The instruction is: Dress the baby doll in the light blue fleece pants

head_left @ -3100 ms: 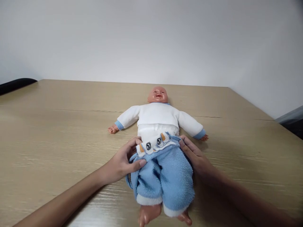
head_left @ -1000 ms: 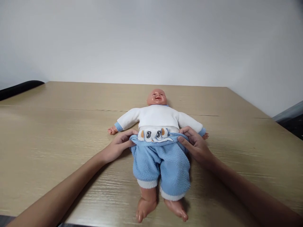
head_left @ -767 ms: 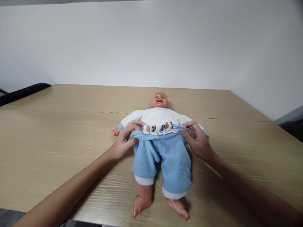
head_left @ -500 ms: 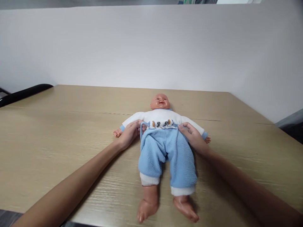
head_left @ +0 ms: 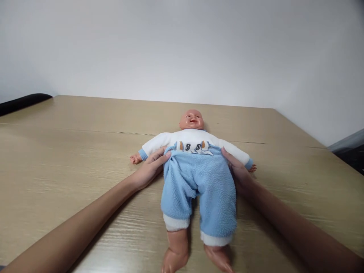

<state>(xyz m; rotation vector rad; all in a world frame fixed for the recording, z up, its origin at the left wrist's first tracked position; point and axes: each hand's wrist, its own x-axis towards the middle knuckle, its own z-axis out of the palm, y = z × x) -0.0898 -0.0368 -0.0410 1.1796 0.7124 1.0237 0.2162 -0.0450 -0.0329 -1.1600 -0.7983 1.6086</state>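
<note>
Nearest the camera, bare doll feet (head_left: 196, 258) stick out of the blue trousers (head_left: 199, 189), both legs in. At the waistband, left hand (head_left: 149, 170) and right hand (head_left: 239, 170) each grip a side, closed on fleece. Just beyond the grips: white top (head_left: 193, 139), doll (head_left: 191, 120) flat on the bench (head_left: 71, 159). Trousers look fully up; only tidying left.

The trousers (head_left: 199, 182) have come up from the hips to the chest. Both hands (head_left: 149, 170) (head_left: 237, 170) have moved up beside them.
</note>
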